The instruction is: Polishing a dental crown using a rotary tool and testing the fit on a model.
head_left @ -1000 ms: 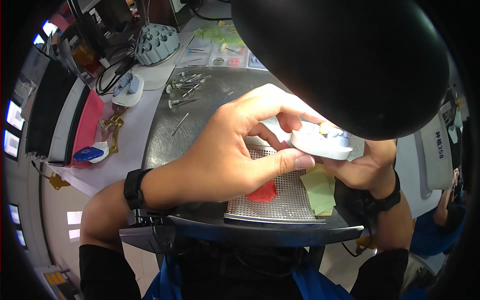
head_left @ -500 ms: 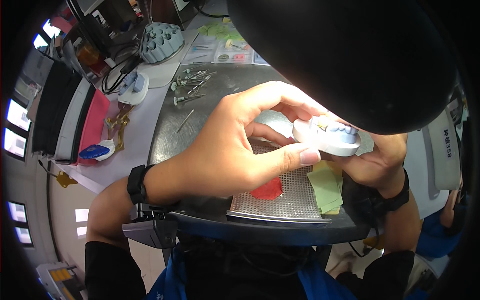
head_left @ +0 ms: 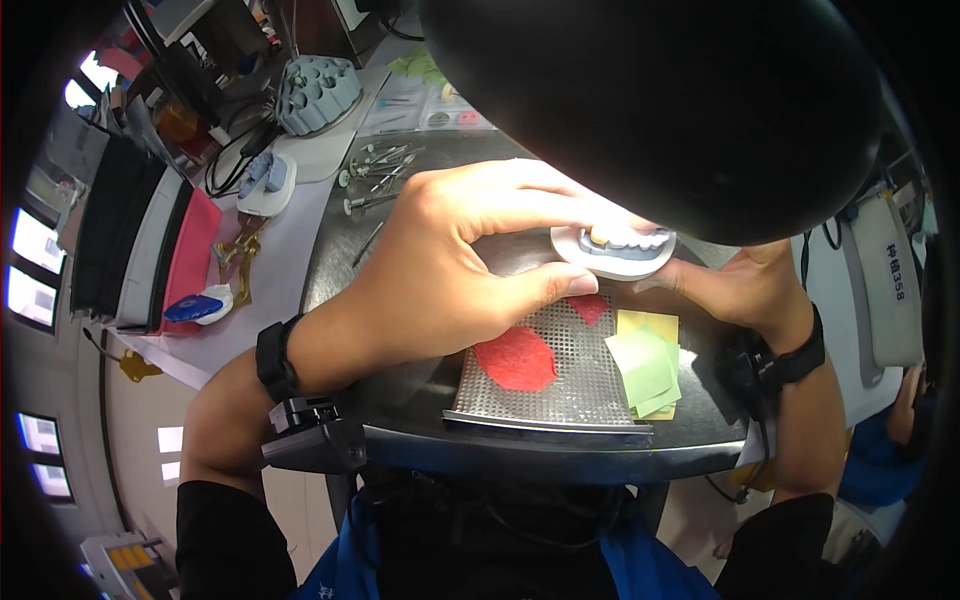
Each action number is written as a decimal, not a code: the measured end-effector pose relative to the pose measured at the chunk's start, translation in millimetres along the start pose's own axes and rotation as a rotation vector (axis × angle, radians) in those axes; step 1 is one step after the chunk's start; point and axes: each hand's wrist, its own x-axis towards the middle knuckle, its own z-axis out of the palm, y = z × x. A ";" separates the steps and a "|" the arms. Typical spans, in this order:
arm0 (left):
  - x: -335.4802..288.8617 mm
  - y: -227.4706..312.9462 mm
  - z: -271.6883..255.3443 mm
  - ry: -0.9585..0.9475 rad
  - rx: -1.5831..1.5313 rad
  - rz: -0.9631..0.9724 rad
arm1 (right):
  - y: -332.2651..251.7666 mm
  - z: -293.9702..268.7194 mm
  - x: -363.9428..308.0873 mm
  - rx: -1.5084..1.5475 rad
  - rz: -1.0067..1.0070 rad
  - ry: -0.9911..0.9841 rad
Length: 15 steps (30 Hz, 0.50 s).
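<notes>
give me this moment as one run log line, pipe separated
left hand: holding dental model | right hand: thumb at model's right edge, fingers hidden | below: perforated tray, red pieces on it | tray's right side: green slips

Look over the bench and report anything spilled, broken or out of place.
Nothing looks spilled or plainly broken. Untidy: burs lie loose at mixed angles on the bench, and the green sheets are fanned askew, not squared up. The model in the left hand is partly hidden, so I can't rule out damage there.
</notes>
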 end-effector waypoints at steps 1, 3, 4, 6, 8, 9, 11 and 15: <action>0.7 0.4 0.0 -0.007 0.019 -0.003 | 1.3 -4.7 -0.6 -0.004 0.002 0.003; -4.3 -6.1 0.4 0.002 0.055 -0.063 | 2.9 -15.3 -3.5 -0.207 0.132 -0.101; -6.3 -10.7 0.2 0.014 0.093 -0.121 | 8.7 -18.3 -2.6 -0.253 0.147 -0.065; -6.3 -19.0 2.1 0.008 0.109 -0.160 | 28.3 -25.2 -4.0 -0.337 0.015 0.079; -3.6 -21.1 3.6 0.001 0.124 -0.160 | 36.2 -31.8 -5.7 -0.430 0.096 0.098; -2.7 -22.2 4.7 -0.004 0.141 -0.166 | 42.8 -34.7 -5.0 -0.524 0.170 0.126; -1.6 -23.5 6.5 -0.012 0.162 -0.157 | 81.3 -35.3 -9.4 -0.562 0.279 0.125; 0.2 -20.1 3.4 -0.034 0.237 -0.133 | 109.8 -31.0 -12.1 -0.638 0.482 0.120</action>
